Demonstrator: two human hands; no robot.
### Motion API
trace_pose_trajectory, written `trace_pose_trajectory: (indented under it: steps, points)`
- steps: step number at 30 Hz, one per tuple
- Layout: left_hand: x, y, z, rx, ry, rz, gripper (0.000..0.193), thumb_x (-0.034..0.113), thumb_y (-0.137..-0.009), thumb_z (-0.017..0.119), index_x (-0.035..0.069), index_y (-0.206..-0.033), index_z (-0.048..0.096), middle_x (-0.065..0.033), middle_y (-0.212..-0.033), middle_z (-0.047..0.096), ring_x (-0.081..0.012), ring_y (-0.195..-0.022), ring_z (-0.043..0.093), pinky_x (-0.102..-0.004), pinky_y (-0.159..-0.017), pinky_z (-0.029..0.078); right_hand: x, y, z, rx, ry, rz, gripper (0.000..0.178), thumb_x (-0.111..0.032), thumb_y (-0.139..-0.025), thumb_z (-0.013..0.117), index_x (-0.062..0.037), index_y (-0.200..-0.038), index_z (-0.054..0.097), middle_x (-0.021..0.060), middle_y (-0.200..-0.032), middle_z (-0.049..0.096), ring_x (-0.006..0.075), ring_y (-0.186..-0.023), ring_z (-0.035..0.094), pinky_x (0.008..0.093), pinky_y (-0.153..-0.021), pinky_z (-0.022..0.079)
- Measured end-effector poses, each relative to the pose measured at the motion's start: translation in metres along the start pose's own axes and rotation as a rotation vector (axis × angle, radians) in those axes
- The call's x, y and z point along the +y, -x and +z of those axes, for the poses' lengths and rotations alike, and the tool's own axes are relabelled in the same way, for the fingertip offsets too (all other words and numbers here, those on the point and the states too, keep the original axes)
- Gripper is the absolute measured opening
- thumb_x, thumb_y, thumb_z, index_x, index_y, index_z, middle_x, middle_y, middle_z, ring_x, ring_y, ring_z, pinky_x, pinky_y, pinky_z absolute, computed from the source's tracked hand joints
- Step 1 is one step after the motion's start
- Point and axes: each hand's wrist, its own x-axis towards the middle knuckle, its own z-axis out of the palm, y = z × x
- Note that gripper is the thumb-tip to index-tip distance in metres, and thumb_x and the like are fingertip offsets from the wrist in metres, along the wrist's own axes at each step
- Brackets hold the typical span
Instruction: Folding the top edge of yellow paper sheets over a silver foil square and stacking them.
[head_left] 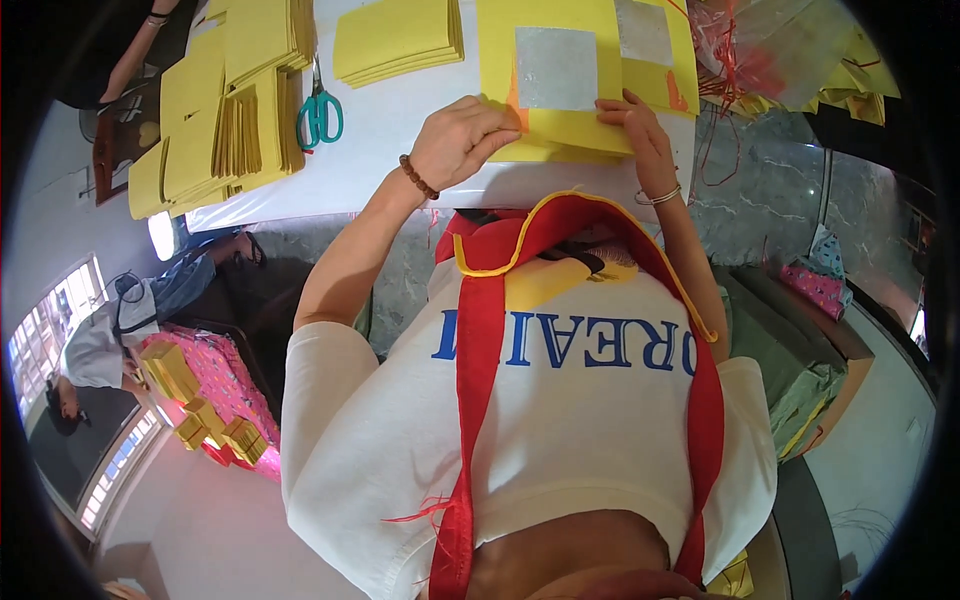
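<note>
In front of me on the white table lies a yellow paper sheet (pixel 565 133) with a silver foil square (pixel 556 68) on it. My left hand (pixel 462 140), a brown bead bracelet at its wrist, pinches the sheet's near left part, beside an orange patch (pixel 516 105). At the sheet's near right part, my right hand (pixel 642 140) grips the paper with bent fingers and thumb. The fingertips cover parts of the edge. Beneath and to the right shows another yellow sheet (pixel 675 62) with foil and an orange mark.
Left of my hands lie teal-handled scissors (pixel 320 118) and tall stacks of yellow paper (pixel 195 110). Another paper pile (pixel 398 40) sits further back. Clear plastic with red string (pixel 735 50) lies at the far right. Other people (pixel 110 345) are at the left.
</note>
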Motion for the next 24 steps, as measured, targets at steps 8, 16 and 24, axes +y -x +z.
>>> trace_pose_trajectory:
  steps: [8, 16, 24]
  points:
    - [-0.004, -0.005, -0.005, -0.057, 0.119, -0.156, 0.014, 0.017, -0.084, 0.059, 0.003, -0.086, 0.063, -0.0068, -0.069, 0.054, -0.0166, -0.061, 0.051, -0.0276, -0.056, 0.042, 0.007, 0.002, 0.001, -0.001, -0.180, 0.102, 0.048, -0.031, -0.096, 0.026, 0.0004, -0.099, 0.062, 0.0118, -0.112, 0.059, 0.0240, -0.119, 0.042, 0.0349, -0.103, 0.027]
    - [-0.014, -0.004, -0.002, -0.087, 0.252, -0.279, 0.017, 0.019, -0.081, 0.058, 0.003, -0.085, 0.063, -0.0084, -0.073, 0.060, -0.0211, -0.069, 0.054, -0.0320, -0.062, 0.044, 0.004, 0.004, 0.003, 0.016, -0.164, 0.188, 0.057, -0.034, -0.096, 0.017, 0.0020, -0.108, 0.059, 0.0103, -0.114, 0.058, 0.0216, -0.118, 0.043, 0.0325, -0.104, 0.025]
    - [-0.018, -0.008, -0.003, -0.126, 0.321, -0.390, 0.018, 0.019, -0.081, 0.059, 0.002, -0.084, 0.063, -0.0084, -0.075, 0.061, -0.0161, -0.064, 0.053, -0.0282, -0.058, 0.043, 0.015, 0.006, 0.002, 0.019, -0.262, 0.205, 0.046, -0.034, -0.095, 0.033, 0.0027, -0.111, 0.057, 0.0126, -0.121, 0.053, 0.0214, -0.118, 0.043, 0.0317, -0.101, 0.028]
